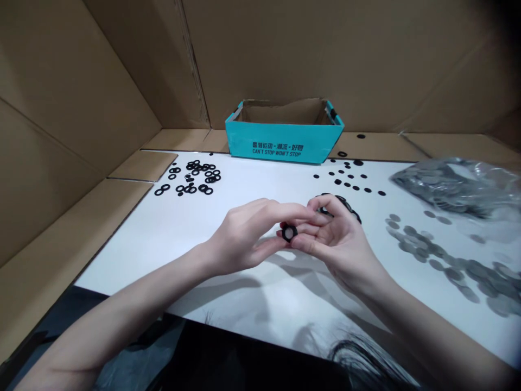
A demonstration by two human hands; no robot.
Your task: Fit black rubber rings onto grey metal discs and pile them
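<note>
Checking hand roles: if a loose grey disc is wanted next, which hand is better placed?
Probably the right hand: the loose grey discs lie on its side, nearer to it. The left hand is farther off, with the right between. Both are at a black round piece.

Partial views around grip
Black rings (353, 210) behind right hand (337, 233), part hidden; plastic bag (459, 190) rightward, edge-cut; grey discs (453, 274) rightward, blurred.
</note>
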